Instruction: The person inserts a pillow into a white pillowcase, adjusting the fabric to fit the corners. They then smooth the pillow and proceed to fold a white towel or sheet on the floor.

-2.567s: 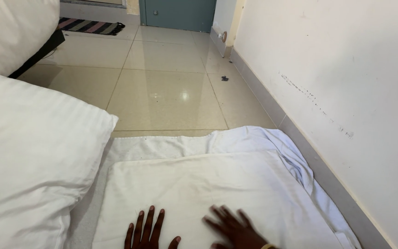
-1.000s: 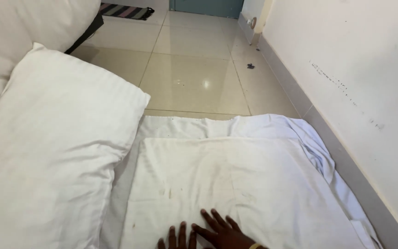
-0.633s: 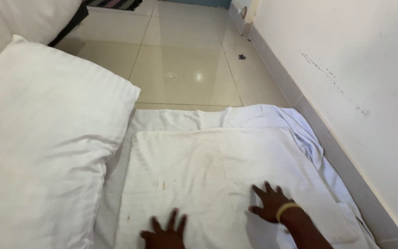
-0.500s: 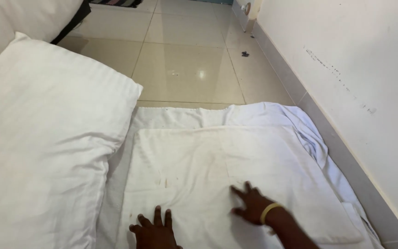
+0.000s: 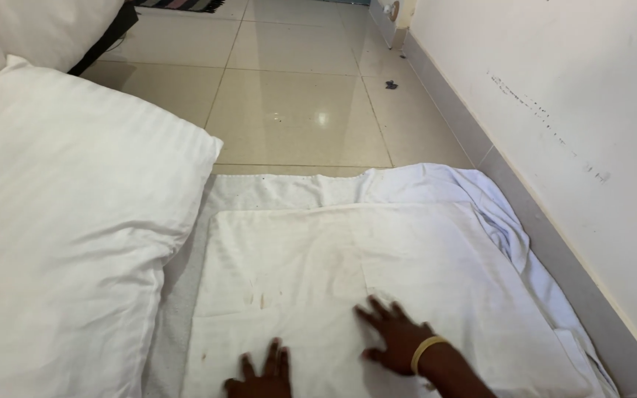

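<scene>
Both hands flat, fingers spread, gripping nothing: left hand [image 5: 263, 377] and right hand [image 5: 398, 343] slid closer together since a moment ago, smoothing the white pillowcase [image 5: 377, 273] beside the pillow [image 5: 68, 221].

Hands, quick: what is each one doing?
Left hand: open, flat on the white pillowcase, holding nothing.
Right hand: open, fingers spread, pressing the same pillowcase.

pillow [image 5: 68, 243] left of cloth [image 5: 377, 273]; wall [image 5: 576, 96] right
</scene>
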